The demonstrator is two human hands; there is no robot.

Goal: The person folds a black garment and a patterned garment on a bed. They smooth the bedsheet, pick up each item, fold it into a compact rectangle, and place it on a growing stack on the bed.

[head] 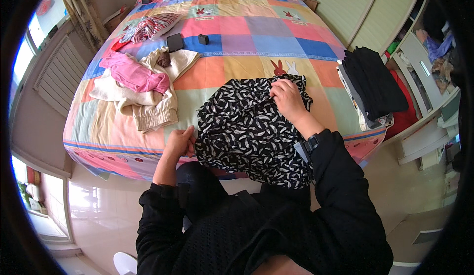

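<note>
A black garment with a white feather print (251,130) lies spread at the near edge of the bed, its lower part hanging over the edge. My left hand (180,141) is at the garment's left edge, thumb and fingers bent; whether cloth is pinched between them cannot be told. On the garment's upper right part rests my right hand (287,97), fingers curled down on the cloth; their tips are partly hidden, so a grip cannot be made out. A loose pile with a pink garment (139,75) and cream trousers (155,115) lies to the left.
The bed has a checked bedspread (240,49). Folded dark clothes (374,82) are stacked at its right edge. Farther back lie a striped garment (152,28), a dark flat object (175,42) and a small black box (203,39). Open shelving (422,71) stands on the right.
</note>
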